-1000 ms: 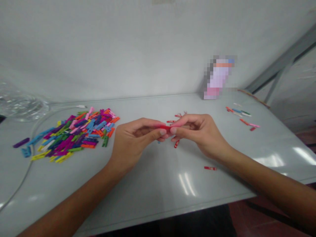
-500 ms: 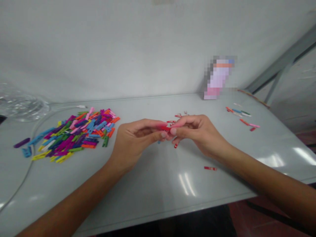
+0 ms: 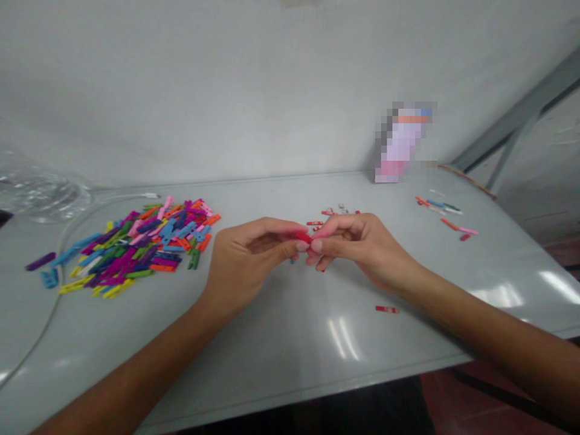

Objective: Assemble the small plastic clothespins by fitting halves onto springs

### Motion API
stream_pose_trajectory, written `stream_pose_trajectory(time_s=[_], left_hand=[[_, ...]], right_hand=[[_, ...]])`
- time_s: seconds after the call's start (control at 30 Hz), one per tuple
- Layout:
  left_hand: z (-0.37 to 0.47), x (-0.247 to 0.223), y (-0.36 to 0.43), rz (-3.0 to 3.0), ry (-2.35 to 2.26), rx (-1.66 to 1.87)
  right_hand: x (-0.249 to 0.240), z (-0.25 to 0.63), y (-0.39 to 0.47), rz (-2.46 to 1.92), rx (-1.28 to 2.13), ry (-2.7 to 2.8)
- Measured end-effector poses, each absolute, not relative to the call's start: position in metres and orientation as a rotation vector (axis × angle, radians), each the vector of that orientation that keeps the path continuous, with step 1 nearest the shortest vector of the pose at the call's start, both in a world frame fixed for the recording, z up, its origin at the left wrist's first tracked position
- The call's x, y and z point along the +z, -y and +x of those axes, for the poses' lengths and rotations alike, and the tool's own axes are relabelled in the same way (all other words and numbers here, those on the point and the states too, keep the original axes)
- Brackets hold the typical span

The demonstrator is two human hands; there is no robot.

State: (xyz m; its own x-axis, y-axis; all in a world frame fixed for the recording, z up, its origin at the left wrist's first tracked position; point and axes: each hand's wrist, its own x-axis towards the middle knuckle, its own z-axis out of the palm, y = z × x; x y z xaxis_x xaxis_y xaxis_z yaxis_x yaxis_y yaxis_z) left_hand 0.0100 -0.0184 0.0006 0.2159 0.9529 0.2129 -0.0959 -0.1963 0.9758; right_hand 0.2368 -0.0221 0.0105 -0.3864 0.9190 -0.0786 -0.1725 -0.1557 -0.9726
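A small red clothespin (image 3: 305,237), largely covered by fingertips, is held just above the table. My left hand (image 3: 244,254) pinches it between thumb and forefinger. My right hand (image 3: 367,248) is closed too, its thumb and forefinger pressed together at the clothespin's right end; fingers hide what exactly lies between them. Behind the right hand lie several red clothespin pieces (image 3: 314,223), partly blocked from view. Nearer the front edge, a single red clothespin half (image 3: 387,309) rests flat below my right forearm.
A heap of multicoloured clothespins (image 3: 145,241) spreads over the left of the table (image 3: 272,362). A white cable (image 3: 52,314) runs past it, by clear plastic wrapping (image 3: 40,187). Loose coloured pieces (image 3: 451,225) lie at right. A blurred box (image 3: 401,145) leans on the wall.
The fingertips have shifted slightly around the red clothespin, and less of it shows between the hands. The right fingers have curled a little; things on the table stay put.
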Motion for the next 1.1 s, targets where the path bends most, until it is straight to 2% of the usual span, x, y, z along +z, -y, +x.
stream_pose_trajectory(time_s=[0.13,0.37,0.47,0.77,1.1], left_hand=[[0.009,0.007,0.019,1.431,-0.925,1.201],[0.009,0.019,0.023,1.482,-0.964,1.138],[0.009,0.020,0.023,1.470,-0.935,1.128],[0.006,0.011,0.016,1.283,-0.870,1.043],[0.006,0.005,0.010,1.156,-0.851,0.843]], right_hand=[[0.012,0.237,0.026,-0.972,1.416,1.379],[0.016,0.239,0.035,-0.858,0.524,1.834],[0.016,0.242,0.034,-0.815,0.298,1.934],[0.019,0.249,0.032,-0.694,0.033,2.108],[0.011,0.256,0.024,-0.659,0.030,2.129]])
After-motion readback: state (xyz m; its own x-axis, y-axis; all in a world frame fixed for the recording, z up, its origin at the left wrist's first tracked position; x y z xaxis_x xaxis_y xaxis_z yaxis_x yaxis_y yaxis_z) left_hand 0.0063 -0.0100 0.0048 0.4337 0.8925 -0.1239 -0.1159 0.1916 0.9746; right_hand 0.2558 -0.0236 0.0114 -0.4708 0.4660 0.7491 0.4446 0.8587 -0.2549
